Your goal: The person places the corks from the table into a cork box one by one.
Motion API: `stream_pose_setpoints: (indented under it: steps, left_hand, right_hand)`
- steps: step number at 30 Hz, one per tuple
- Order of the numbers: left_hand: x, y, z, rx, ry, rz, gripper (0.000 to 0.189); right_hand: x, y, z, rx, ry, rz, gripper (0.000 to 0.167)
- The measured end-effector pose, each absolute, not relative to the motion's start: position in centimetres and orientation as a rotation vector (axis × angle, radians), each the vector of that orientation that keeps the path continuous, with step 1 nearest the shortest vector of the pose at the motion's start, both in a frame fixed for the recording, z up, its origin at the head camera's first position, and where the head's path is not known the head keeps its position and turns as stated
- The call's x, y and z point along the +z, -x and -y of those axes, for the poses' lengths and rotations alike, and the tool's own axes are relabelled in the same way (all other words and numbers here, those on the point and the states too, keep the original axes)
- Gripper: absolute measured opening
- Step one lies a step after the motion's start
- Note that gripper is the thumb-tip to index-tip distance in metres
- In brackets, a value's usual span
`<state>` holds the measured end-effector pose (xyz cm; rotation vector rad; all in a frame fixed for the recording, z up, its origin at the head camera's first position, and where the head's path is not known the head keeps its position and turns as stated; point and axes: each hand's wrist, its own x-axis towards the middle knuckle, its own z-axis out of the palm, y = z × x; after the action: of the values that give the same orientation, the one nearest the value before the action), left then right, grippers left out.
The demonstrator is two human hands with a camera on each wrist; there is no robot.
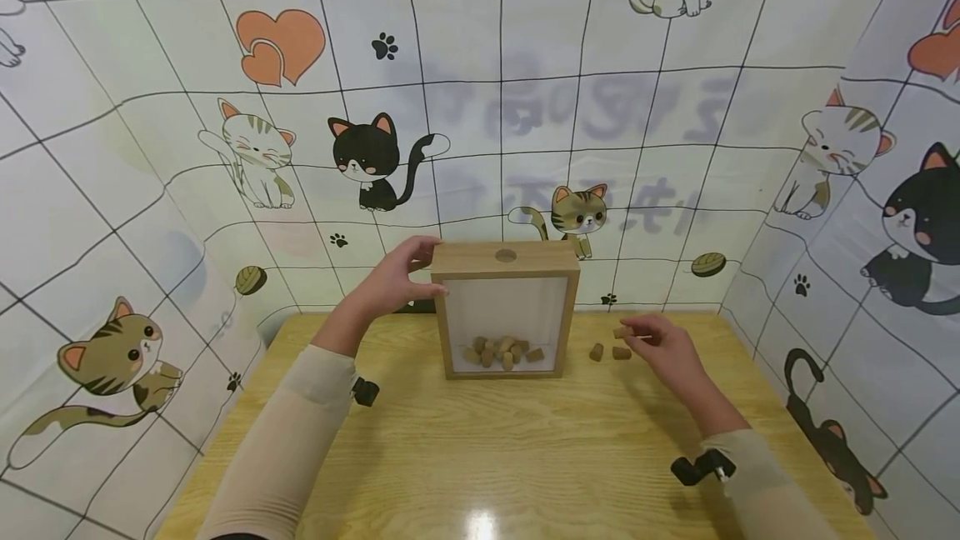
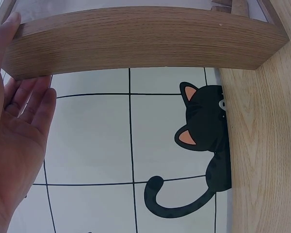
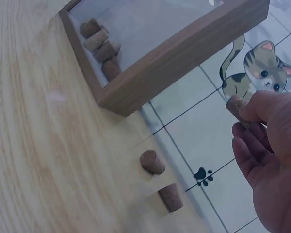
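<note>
A wooden box with a clear front [image 1: 506, 311] stands upright on the table, a round hole [image 1: 506, 256] in its top. Several cork stoppers [image 1: 507, 348] lie in a heap at its bottom. My left hand [image 1: 396, 277] holds the box's upper left edge, thumb on the front and fingers behind; the left wrist view shows the wooden side [image 2: 145, 41] between them. Right of the box, my right hand [image 1: 660, 346] pinches a cork stopper [image 3: 237, 108] between thumb and fingers, just above the table. Two loose corks, one nearer the box [image 3: 152, 162] and one farther [image 3: 171, 197], lie below that hand.
The light wood table [image 1: 480, 448] reaches back to a white cloth wall [image 1: 465, 132] with a grid and cartoon cats. Similar cloth hangs at both sides. A small black camera sits on each wrist, left [image 1: 365, 392] and right [image 1: 703, 467].
</note>
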<state>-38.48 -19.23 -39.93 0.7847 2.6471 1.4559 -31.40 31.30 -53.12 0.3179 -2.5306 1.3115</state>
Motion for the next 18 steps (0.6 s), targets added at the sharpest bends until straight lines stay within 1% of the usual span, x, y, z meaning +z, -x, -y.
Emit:
stream_pose_setpoints:
  steps: [9, 18]
  left_hand:
    - [-40.0, 38.4, 19.2, 1.447, -0.787, -2.663, 0.090]
    - [-40.0, 38.5, 19.2, 1.464, -0.798, -2.654, 0.089]
  right_hand:
    - [-50.5, 31.2, -30.1, 1.381, -0.353, 2.505, 0.032]
    - [-47.8, 31.5, -29.3, 1.322, -0.361, 2.468, 0.027]
